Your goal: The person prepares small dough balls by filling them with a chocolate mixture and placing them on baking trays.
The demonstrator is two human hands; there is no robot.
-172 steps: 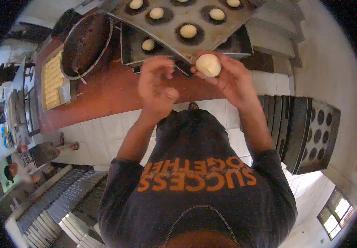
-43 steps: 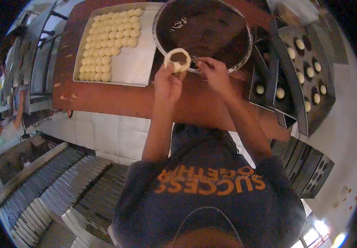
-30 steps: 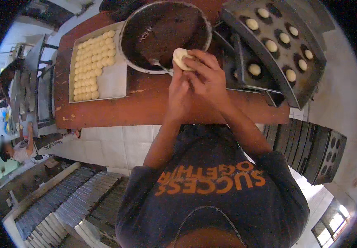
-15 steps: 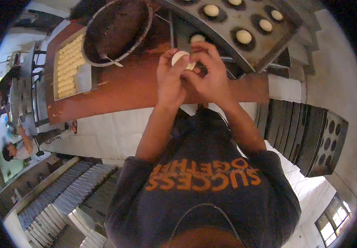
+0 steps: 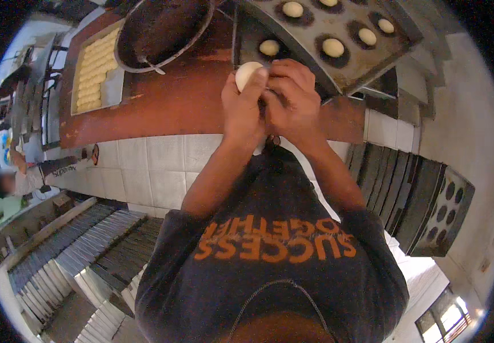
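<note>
Cream-coloured, round dough ball [image 5: 248, 74] is sitting between the gripping thumb and fingers of the left hand [image 5: 242, 111], the right hand [image 5: 292, 97] curling beside it, its hold unclear.

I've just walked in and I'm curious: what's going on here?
Someone's left hand holds a dough ball, with the right hand close beside it. Ahead to the right, more balls sit spaced apart on a dark pan. To the left are a basin with a spoon and a tray with rows of dough.
</note>
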